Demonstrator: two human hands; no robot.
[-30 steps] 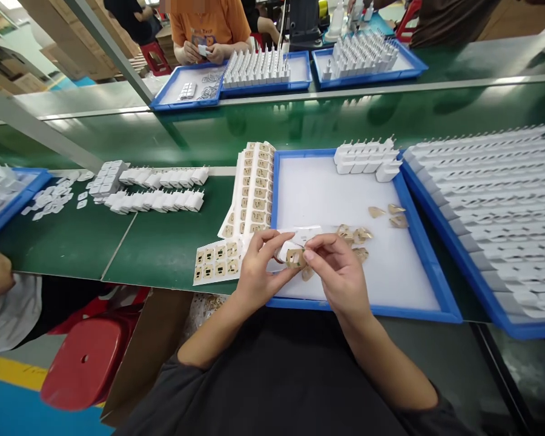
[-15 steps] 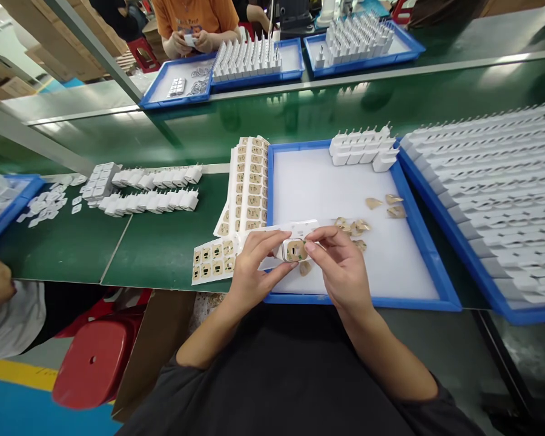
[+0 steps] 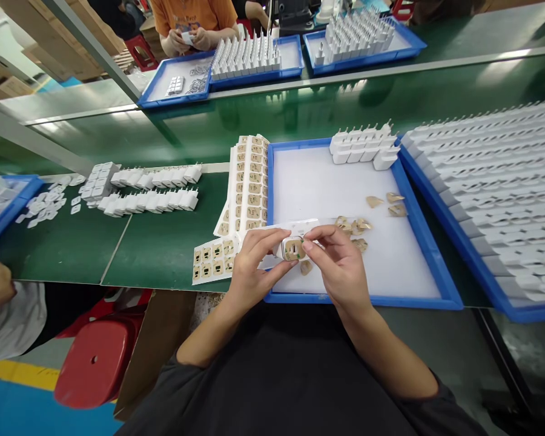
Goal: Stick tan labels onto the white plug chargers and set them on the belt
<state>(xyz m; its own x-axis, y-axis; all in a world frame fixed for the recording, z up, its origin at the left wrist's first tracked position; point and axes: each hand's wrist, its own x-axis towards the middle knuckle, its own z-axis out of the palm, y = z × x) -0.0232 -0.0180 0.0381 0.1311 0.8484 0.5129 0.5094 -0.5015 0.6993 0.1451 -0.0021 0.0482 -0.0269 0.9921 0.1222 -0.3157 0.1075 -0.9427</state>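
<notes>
My left hand [image 3: 253, 269] and my right hand [image 3: 340, 269] meet over the near edge of a blue tray [image 3: 367, 300]. Together they pinch a small white charger plug [image 3: 293, 249] with a tan sticker on its face. Left fingers grip its left side; right thumb and forefinger press on the sticker. Sheets of tan stickers [image 3: 249, 184] lie just left of the tray, one sheet [image 3: 213, 259] beside my left hand. Peeled tan film scraps [image 3: 356, 226] lie on the tray's white floor. A small cluster of white plugs [image 3: 362, 148] stands at the tray's far end.
Rows of white plugs [image 3: 495, 188] fill a blue tray on the right. More plugs [image 3: 149, 189] lie in rows on the green belt to the left. A co-worker in orange [image 3: 193, 24] handles parts across the belt. A red stool [image 3: 93, 363] stands below left.
The sticker on the plug now sits flatter, with my right fingertips pressing it down. Both hands stay in nearly the same place; the view has shifted slightly.
</notes>
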